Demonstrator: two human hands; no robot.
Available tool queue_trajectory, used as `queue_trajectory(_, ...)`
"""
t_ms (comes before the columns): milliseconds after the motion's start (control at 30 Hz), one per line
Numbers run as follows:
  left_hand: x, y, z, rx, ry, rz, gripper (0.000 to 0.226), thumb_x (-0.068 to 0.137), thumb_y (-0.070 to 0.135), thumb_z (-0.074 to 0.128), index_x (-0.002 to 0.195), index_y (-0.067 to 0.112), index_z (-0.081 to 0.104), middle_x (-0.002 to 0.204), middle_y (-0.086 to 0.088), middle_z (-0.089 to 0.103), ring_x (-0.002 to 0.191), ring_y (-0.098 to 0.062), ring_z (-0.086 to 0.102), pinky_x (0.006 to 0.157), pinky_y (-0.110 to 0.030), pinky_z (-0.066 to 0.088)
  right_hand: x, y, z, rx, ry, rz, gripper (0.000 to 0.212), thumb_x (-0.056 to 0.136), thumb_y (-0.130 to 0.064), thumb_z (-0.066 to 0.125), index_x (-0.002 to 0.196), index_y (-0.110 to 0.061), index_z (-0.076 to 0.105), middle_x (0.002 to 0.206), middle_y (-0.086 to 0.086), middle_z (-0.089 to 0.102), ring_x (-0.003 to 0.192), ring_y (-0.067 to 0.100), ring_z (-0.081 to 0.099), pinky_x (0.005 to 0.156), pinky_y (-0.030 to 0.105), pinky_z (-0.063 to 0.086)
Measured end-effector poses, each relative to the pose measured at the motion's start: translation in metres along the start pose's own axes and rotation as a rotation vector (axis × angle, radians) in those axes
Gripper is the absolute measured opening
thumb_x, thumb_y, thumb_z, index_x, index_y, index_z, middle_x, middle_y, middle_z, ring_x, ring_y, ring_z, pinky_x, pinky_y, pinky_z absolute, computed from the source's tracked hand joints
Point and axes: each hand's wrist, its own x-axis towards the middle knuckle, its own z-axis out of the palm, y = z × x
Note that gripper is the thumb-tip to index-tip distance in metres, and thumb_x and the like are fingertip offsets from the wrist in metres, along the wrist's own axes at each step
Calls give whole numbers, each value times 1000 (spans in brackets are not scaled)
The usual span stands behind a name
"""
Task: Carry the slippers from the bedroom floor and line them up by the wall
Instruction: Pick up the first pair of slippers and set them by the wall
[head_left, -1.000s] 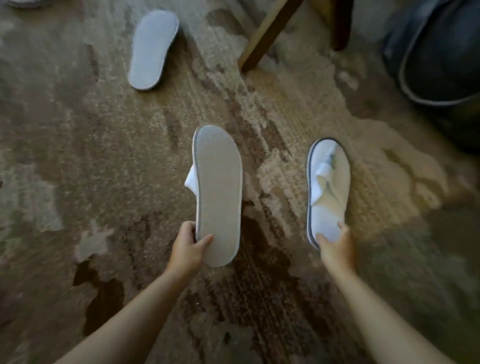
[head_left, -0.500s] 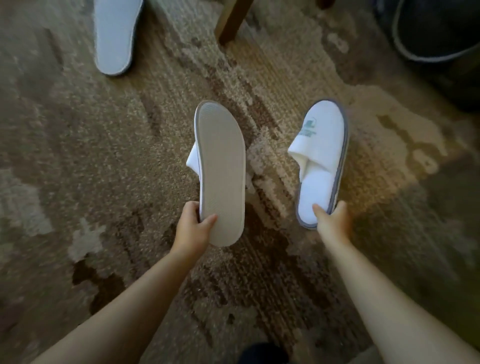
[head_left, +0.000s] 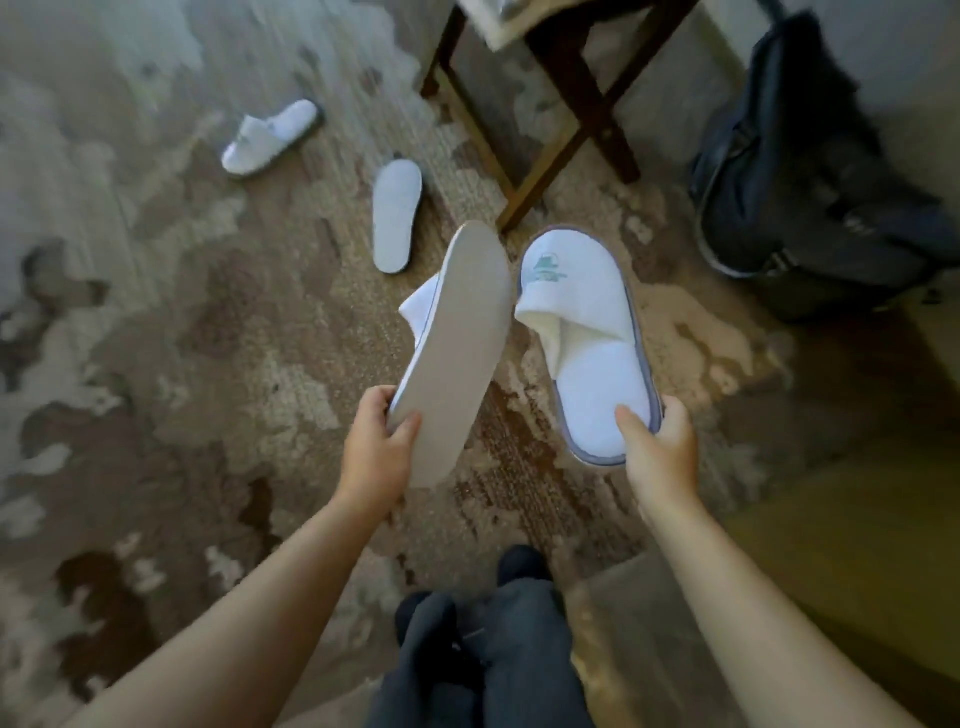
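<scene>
1. Your left hand (head_left: 375, 453) is clamped on the heel end of a white slipper (head_left: 451, 349), thumb on the sole, fingers round the far edge. That slipper is turned sole-up toward you: flat, pale grey-beige, w/ a thin grey rim. A bit of white strap pokes out on its left side.
2. Your right hand (head_left: 661, 451) pinches the heel of a second slipper (head_left: 586, 339), thumb on the insole, fingers under the rim. This one faces up: white terry, open toe, grey piping round the edge, small teal logo on the strap. Logo text is too blurred to read.
3. Both held slippers are in the air above the carpet (head_left: 156, 338), toes pointing away from you, nearly touching near the toe ends.
4. Two more slippers lie on the carpet farther out. One is sole-up (head_left: 396, 214), just beyond the left-hand slipper's toe. The other is upright (head_left: 270, 136), further left & apart from it.
5. Wooden furniture legs (head_left: 545, 109) stand beyond the held pair; a dark bag (head_left: 810, 171) sits to the right.
6. Your dark trouser legs (head_left: 488, 654) show at the bottom edge.
</scene>
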Motion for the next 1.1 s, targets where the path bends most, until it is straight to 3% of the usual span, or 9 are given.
queue_trajectory(167, -53, 110, -50, -25, 3, 112, 14, 84, 9, 51, 91, 20, 47, 79, 12, 51, 71, -4, 48, 56, -23, 36, -64, -106, -61, 103, 16, -27, 20, 84, -11, 56, 98, -15, 43, 81, -8, 49, 72, 8, 50, 57, 18, 38)
queue_trajectory(367, -83, 191, -65, -116, -131, 246, 11, 83, 12, 54, 90, 20, 51, 78, 8, 55, 69, -11, 53, 57, -29, 43, -119, -163, -107, 169, 184, -50, 33, 80, -7, 59, 107, -11, 41, 96, 2, 49, 71, 4, 48, 52, 12, 38)
queue_trajectory(433, -91, 210, -65, -107, -227, 297, 12, 83, 13, 54, 90, 22, 51, 78, 6, 56, 70, -13, 53, 58, -32, 45, -141, -169, -119, 195, 280, -40, 34, 80, -7, 59, 107, -13, 40, 92, -2, 48, 71, 3, 47, 53, 13, 37)
queue_trajectory(533, -105, 234, -63, -35, -370, 412, 12, 84, 17, 54, 89, 28, 49, 77, 10, 54, 68, -9, 52, 53, -27, 42, -185, -167, -139, 288, 464, -21, 32, 80, -7, 59, 103, -15, 39, 83, -11, 46, 73, 3, 48, 53, 15, 39)
queue_trajectory(767, -199, 265, -31, 141, -737, 673, 13, 84, 16, 54, 94, 24, 52, 79, 11, 52, 69, -6, 49, 52, -22, 37, -340, -125, -189, 437, 943, 96, 28, 80, -5, 57, 101, -13, 40, 83, -7, 46, 74, 6, 48, 54, 21, 39)
queue_trajectory(867, -256, 257, -11, 239, -926, 805, 17, 83, 15, 55, 100, 18, 55, 93, 0, 54, 81, -18, 51, 60, -29, 39, -413, -101, -205, 495, 1162, 172, 27, 80, -4, 56, 101, -13, 40, 84, -6, 45, 73, 7, 47, 54, 20, 39)
queue_trajectory(967, -321, 237, 2, 303, -1102, 929, 19, 82, 11, 55, 101, 15, 56, 95, -1, 53, 86, -20, 48, 72, -32, 36, -485, -73, -207, 561, 1366, 268, 27, 81, -5, 56, 103, -10, 41, 93, 1, 47, 83, 15, 48, 58, 20, 41)
queue_trajectory(1100, -411, 200, 6, 339, -1356, 1077, 15, 81, 10, 55, 95, 14, 57, 91, 0, 54, 83, -18, 48, 64, -29, 35, -575, -29, -196, 676, 1563, 377, 37, 83, -8, 56, 116, -4, 41, 108, 10, 49, 97, 24, 50, 75, 36, 48)
